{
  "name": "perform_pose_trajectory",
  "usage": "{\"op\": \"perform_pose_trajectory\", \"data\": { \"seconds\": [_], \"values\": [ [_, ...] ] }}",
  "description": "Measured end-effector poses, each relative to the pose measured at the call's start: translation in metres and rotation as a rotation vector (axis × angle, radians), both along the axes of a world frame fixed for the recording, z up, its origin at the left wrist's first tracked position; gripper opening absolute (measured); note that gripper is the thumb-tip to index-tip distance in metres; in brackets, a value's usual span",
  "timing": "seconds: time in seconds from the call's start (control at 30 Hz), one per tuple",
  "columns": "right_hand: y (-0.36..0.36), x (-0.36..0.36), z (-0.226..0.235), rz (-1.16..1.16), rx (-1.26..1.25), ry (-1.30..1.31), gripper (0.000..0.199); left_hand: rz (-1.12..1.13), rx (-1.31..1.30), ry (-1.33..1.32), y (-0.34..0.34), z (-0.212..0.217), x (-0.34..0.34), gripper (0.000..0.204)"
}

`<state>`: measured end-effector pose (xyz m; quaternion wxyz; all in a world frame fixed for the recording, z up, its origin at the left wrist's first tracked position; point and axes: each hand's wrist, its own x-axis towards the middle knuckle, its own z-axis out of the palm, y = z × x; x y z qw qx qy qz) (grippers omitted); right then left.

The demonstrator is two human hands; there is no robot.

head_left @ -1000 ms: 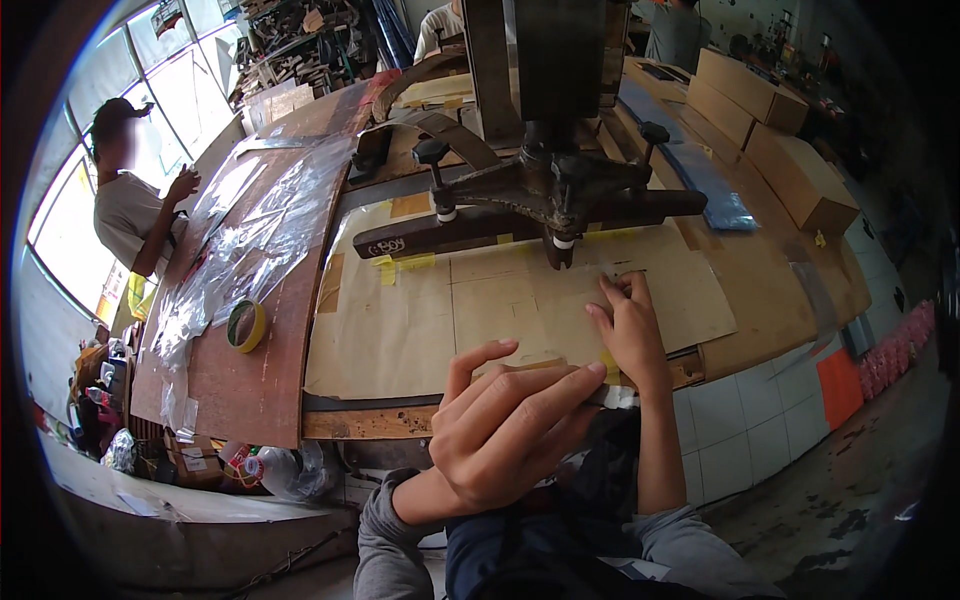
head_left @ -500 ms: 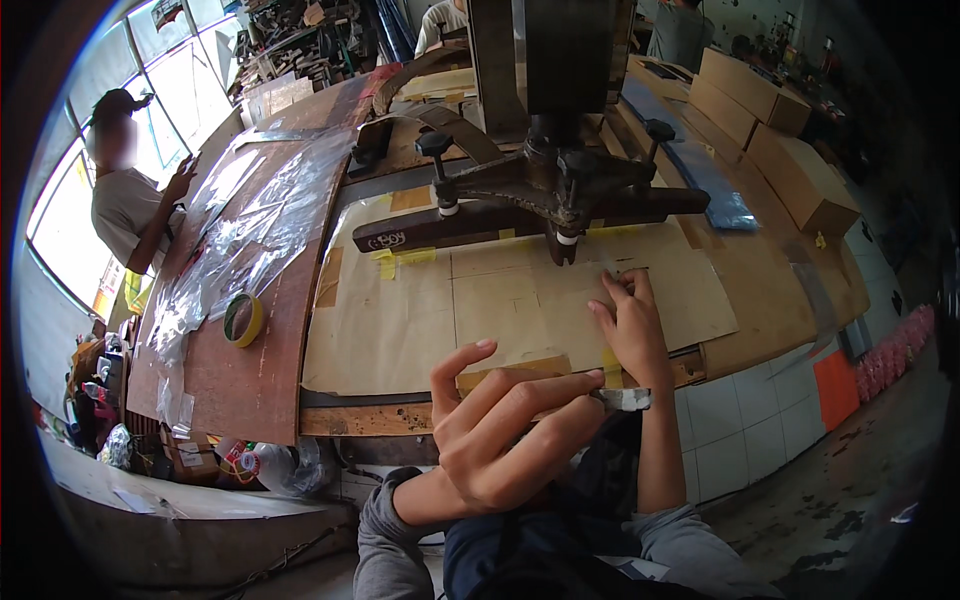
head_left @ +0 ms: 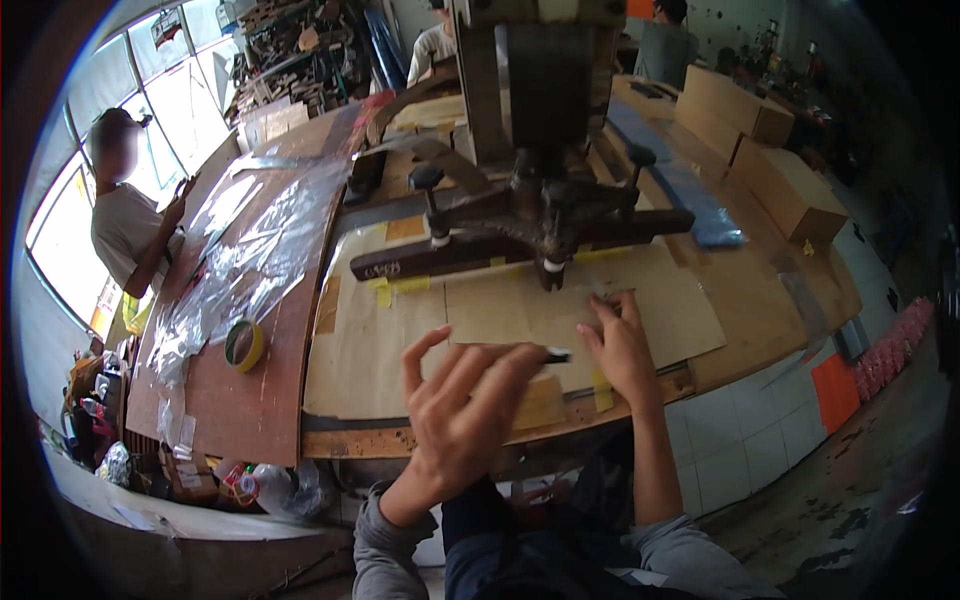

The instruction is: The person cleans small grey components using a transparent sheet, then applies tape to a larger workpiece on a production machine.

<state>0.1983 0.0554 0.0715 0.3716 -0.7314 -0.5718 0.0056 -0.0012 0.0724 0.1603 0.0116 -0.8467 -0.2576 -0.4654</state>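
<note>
Raised above the near edge of the bench, my left hand (head_left: 450,415) is closed round a small black-and-white piece (head_left: 559,355) whose kind I cannot make out; its end juts past the fingers. My right hand (head_left: 622,350) is over the right part of a tan sheet (head_left: 385,340), fingertips brought together at its surface. A thin dark thing shows at those fingertips, too small to name. Just beyond them stands the press head (head_left: 553,215), with a dark bar (head_left: 430,255) clamped under its arms. Yellow tape strips (head_left: 602,390) lie on the sheet.
A yellow tape roll (head_left: 243,345) and clear plastic film (head_left: 235,255) lie on the reddish board at left. At right are a blue plastic-wrapped strip (head_left: 715,225) and cardboard boxes (head_left: 785,190). A person (head_left: 130,215) stands at left; others are farther back.
My left hand has drawn left and slightly up with the small piece. My right hand stays near the same spot, its fingers closer together. The whole view has shifted a little.
</note>
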Motion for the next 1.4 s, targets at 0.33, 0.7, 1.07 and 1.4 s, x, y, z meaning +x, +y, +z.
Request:
{"op": "perform_pose_trajectory", "data": {
  "seconds": [0.33,0.7,1.07,1.4],
  "values": [
    [-0.005,-0.002,-0.003,-0.019,0.004,-0.007,0.04,-0.031,-0.098,-0.268,0.069,0.046,-0.007,0.014],
    [-0.001,0.0,-0.006,0.006,0.012,-0.002,0.04,0.046,0.032,-0.791,0.181,0.129,0.064,0.013],
    [-0.001,0.002,-0.005,0.007,0.035,-0.023,0.04,-0.295,-0.193,-0.781,0.185,0.126,0.08,0.027],
    [-0.004,-0.001,-0.002,0.003,0.013,0.018,0.038,-0.453,-0.263,-0.687,0.193,0.131,0.075,0.018]
  ]
}}
